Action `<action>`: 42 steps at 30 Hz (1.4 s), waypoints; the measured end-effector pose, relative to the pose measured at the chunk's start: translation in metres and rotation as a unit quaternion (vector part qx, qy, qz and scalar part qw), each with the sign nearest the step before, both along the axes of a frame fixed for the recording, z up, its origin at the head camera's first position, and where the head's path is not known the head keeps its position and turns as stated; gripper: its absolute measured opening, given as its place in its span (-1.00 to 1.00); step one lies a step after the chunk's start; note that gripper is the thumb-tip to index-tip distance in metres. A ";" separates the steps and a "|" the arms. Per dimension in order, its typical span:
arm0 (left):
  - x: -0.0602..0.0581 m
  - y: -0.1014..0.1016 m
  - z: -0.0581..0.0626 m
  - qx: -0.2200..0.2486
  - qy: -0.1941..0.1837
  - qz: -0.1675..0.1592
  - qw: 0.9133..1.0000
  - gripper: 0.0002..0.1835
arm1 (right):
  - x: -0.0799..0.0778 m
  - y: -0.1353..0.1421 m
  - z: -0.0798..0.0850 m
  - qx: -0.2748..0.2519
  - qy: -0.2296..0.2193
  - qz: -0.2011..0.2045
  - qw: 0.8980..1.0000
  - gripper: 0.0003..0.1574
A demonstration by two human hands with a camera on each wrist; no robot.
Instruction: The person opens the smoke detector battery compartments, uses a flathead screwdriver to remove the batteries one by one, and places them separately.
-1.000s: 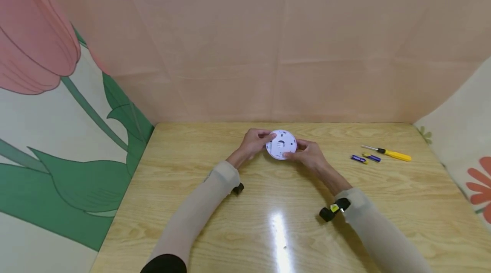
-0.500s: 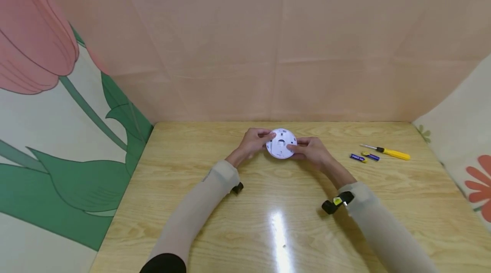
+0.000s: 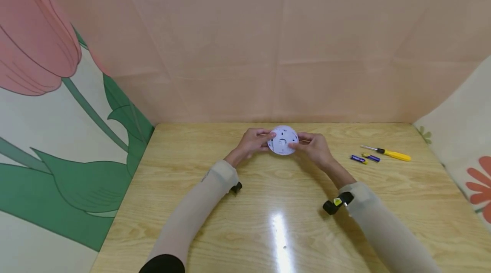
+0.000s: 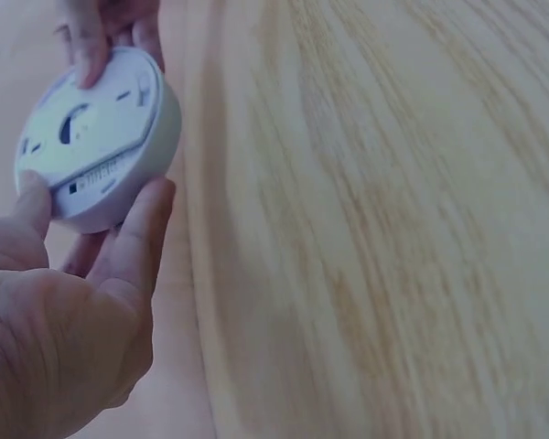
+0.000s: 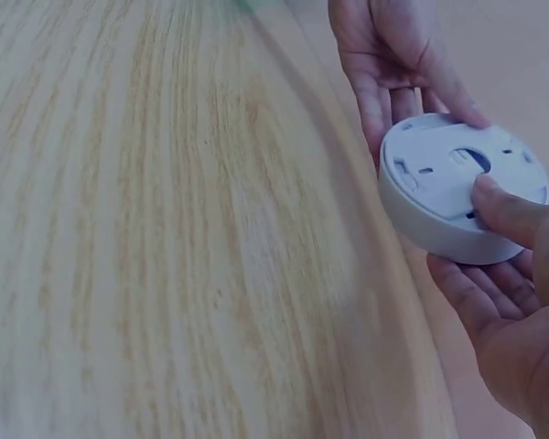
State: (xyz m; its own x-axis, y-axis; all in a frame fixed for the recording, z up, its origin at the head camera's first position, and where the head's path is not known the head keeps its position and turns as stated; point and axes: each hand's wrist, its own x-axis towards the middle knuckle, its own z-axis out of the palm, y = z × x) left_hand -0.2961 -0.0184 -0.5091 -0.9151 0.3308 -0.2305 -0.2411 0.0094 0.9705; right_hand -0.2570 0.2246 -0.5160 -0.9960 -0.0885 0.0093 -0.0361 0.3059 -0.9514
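Observation:
Both hands hold up a round white device (image 3: 283, 147), which looks like a smoke detector, over the far side of the table. Its flat back, with slots and a central opening, faces up, as the left wrist view shows of the detector (image 4: 91, 137). My left hand (image 3: 251, 141) grips the left rim, thumb on the back and fingers underneath. On the right side my right hand (image 3: 315, 150) pinches it, thumb pressed on the back near the opening and fingers below, clearly seen in the right wrist view of that hand (image 5: 522, 320). The detector's front face is hidden.
To the right on the wooden table (image 3: 215, 239) lie two blue-and-yellow batteries (image 3: 358, 159) side by side. Just beyond them is a screwdriver (image 3: 397, 155) with a yellow handle. A plain pinkish cloth backdrop (image 3: 230, 51) rises along the far table edge.
The detector has risen slightly and shifted a little to the right. My right hand has moved up and right, its thumb sliding from the lower rim to the right part of the back.

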 end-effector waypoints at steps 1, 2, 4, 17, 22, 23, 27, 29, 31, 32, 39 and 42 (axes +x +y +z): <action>0.000 0.000 0.001 0.001 -0.004 -0.005 1.000 -0.58 | 0.000 0.000 0.000 0.006 0.013 -0.003 1.000 -0.38; 0.000 0.000 0.002 0.001 -0.007 -0.011 1.000 -0.56 | -0.001 0.000 0.001 0.006 0.023 -0.005 1.000 -0.39; 0.000 0.000 0.004 -0.005 -0.009 -0.027 1.000 -0.51 | -0.002 0.000 0.002 0.004 0.038 -0.008 0.999 -0.40; 0.000 -0.002 0.013 0.017 -0.031 -0.087 0.996 -0.49 | -0.003 0.004 0.000 -0.036 0.108 0.018 0.993 -0.44; 0.003 -0.003 0.014 0.022 -0.022 -0.082 0.996 -0.54 | -0.002 0.004 -0.002 -0.049 0.133 0.034 0.989 -0.50; 0.003 -0.003 0.014 0.017 -0.016 -0.077 0.997 -0.53 | -0.002 0.004 -0.002 -0.050 0.133 0.036 0.989 -0.50; 0.004 -0.002 0.012 -0.004 0.018 -0.055 0.998 -0.44 | -0.002 0.004 -0.001 -0.043 0.129 0.037 0.990 -0.47; 0.004 -0.001 0.012 -0.025 0.043 -0.046 0.998 -0.41 | -0.003 0.005 -0.001 -0.036 0.126 0.040 0.991 -0.43; 0.004 0.000 0.012 -0.038 0.064 -0.040 0.996 -0.39 | -0.005 0.006 -0.001 -0.028 0.119 0.044 0.992 -0.40; 0.004 0.000 0.013 -0.048 0.074 -0.036 0.995 -0.37 | -0.006 0.006 -0.001 -0.022 0.116 0.050 0.992 -0.37; 0.002 0.001 0.012 -0.084 0.120 -0.014 0.989 -0.29 | -0.009 0.008 0.005 0.021 0.055 0.065 0.996 -0.17; 0.001 0.003 0.010 -0.095 0.144 -0.011 0.985 -0.26 | -0.012 0.008 0.008 0.032 0.039 0.066 0.997 -0.13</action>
State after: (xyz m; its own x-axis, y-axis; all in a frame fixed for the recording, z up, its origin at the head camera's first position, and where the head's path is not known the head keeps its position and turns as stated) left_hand -0.2950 -0.0159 -0.4993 -0.9444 0.3282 -0.0211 0.0472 0.1987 0.9789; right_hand -0.2691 0.2322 -0.5080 -0.9721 -0.2221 0.0755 -0.1524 0.3533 -0.9230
